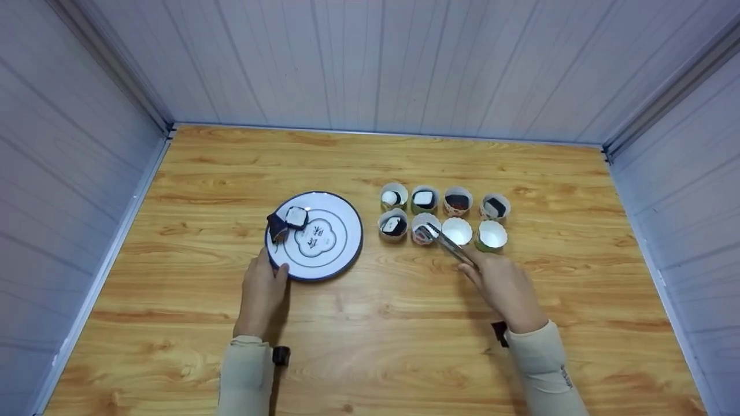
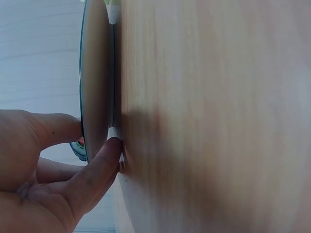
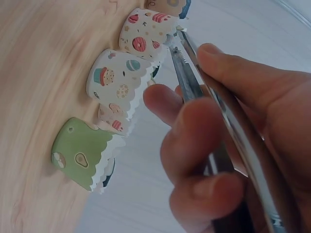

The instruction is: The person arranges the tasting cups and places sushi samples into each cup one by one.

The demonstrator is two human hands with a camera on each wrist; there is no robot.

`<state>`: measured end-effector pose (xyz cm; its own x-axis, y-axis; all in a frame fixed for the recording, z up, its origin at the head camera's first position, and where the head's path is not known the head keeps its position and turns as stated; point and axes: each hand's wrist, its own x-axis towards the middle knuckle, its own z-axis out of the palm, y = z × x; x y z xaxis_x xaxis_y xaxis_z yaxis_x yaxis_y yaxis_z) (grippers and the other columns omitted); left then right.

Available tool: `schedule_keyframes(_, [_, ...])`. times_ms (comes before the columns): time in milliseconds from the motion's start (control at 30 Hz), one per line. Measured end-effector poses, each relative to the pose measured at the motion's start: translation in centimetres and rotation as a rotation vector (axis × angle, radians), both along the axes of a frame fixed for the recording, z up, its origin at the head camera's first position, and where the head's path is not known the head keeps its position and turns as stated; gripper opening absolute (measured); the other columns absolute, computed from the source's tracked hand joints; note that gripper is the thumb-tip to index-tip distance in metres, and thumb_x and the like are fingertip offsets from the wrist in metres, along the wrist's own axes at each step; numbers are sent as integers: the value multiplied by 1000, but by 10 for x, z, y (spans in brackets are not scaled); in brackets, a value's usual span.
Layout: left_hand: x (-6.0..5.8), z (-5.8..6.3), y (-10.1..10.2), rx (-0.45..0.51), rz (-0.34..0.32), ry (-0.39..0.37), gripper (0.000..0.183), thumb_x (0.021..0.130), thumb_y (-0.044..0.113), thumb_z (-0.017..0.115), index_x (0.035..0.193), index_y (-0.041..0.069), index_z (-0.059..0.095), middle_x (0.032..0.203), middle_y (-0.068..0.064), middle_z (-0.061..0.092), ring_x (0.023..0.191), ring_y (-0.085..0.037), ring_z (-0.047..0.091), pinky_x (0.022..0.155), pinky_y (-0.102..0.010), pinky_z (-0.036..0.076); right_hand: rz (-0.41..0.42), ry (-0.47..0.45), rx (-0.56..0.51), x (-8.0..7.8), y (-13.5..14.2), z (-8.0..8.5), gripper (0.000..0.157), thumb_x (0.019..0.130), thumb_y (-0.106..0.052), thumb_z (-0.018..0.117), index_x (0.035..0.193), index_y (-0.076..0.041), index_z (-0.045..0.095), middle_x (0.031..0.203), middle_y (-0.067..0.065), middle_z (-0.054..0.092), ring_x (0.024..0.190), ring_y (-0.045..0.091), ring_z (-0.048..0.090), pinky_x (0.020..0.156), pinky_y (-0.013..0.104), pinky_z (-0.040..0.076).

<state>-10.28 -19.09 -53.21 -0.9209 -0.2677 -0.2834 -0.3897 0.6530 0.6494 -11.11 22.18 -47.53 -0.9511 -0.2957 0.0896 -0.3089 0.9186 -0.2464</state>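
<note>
My left hand [image 1: 263, 292] grips the near-left rim of a white plate with a blue edge [image 1: 341, 248]. In the left wrist view, thumb and fingers pinch the plate [image 2: 95, 82] from both faces. Two dark-and-white wrapped pieces lie on it: a square one [image 1: 296, 217] and a darker one [image 1: 277, 228] at the rim. My right hand [image 1: 506, 286] holds metal tongs [image 1: 457, 249], their tips inside a patterned paper cup [image 1: 425, 218] in the front row. Something whitish and dark sits at the tips; whether they pinch it, I cannot tell.
Several scalloped paper cups stand in two rows right of the plate. The back row and the front-left cup [image 1: 383, 232] hold dark or dark-and-white pieces. White interiors show in the two front-right cups [image 1: 492, 235]. White panels [image 1: 376, 69] enclose the wooden table [image 1: 370, 346].
</note>
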Motion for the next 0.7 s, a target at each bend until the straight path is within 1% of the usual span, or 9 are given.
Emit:
schedule_keyframes(100, [0, -1, 0, 6, -4, 10, 60, 105, 12, 50, 157, 0, 22, 140, -26, 46, 129, -37, 45, 109, -50, 37, 2, 0, 5, -1, 0, -1, 33, 98, -33, 65, 127, -15, 69, 85, 11, 70, 68, 31, 65, 51, 48, 46])
schedule_keyframes(233, [2, 0, 0, -3, -8, 31, 60, 104, 12, 51, 156, -3, 24, 141, -28, 45, 132, -39, 43, 110, -51, 36, -4, 1, -3, -1, 0, -1, 35, 97, -29, 68, 128, -13, 69, 84, 12, 70, 65, 31, 64, 50, 48, 46])
schedule_keyframes(367, [2, 1, 0, -10, -5, 31, 60, 104, 12, 51, 155, -3, 24, 142, -29, 44, 133, -39, 42, 110, -51, 35, -5, 15, -15, -2, 0, 0, 34, 96, -27, 70, 126, -12, 69, 81, 12, 69, 61, 28, 60, 49, 47, 45])
schedule_keyframes(500, [2, 1, 0, -9, 2, 19, 59, 105, 12, 51, 156, -2, 24, 139, -28, 46, 131, -38, 44, 109, -51, 37, -1, 14, -11, -3, -4, 2, 37, 96, -30, 69, 129, -12, 68, 80, 9, 68, 57, 24, 55, 47, 43, 43])
schedule_keyframes(600, [2, 0, 0, -6, 3, 10, 60, 105, 13, 51, 156, -1, 23, 140, -27, 45, 131, -38, 43, 109, -51, 37, 12, 11, -7, -5, -12, 5, 46, 95, -36, 69, 134, -11, 64, 88, 10, 70, 64, 27, 62, 50, 45, 48])
schedule_keyframes(700, [1, 1, 0, -2, 6, -1, 61, 105, 13, 50, 157, 0, 21, 143, -27, 43, 133, -38, 42, 110, -51, 35, 42, 6, -2, -9, -25, 7, 55, 95, -42, 68, 139, -12, 59, 96, 10, 71, 76, 30, 67, 58, 48, 53])
